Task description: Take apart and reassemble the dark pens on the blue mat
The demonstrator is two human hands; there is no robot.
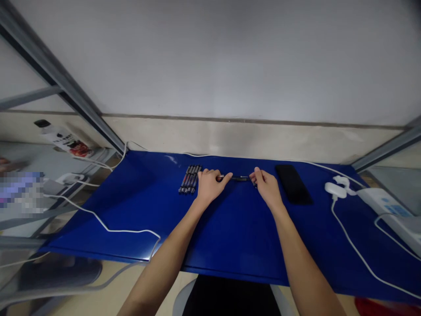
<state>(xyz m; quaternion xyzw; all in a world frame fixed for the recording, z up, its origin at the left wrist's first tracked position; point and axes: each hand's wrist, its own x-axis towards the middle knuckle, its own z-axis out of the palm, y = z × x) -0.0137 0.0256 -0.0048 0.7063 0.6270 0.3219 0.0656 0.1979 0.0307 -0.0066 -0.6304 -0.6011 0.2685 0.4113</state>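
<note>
Two-handed: gripping pen (241, 178) with left hand (209, 184) at nine o'clock, right hand (266, 185) at three; best kept level, pressure light, clear of pen row (188, 179).

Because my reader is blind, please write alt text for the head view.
A person's left hand and right hand hold pen-like parts over a blue desk. A row of pens lies left of them, a black phone right.

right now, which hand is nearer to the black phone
Right. The right hand is just to the left of the black phone; the left hand is farther left, beside the row of pens.
</note>
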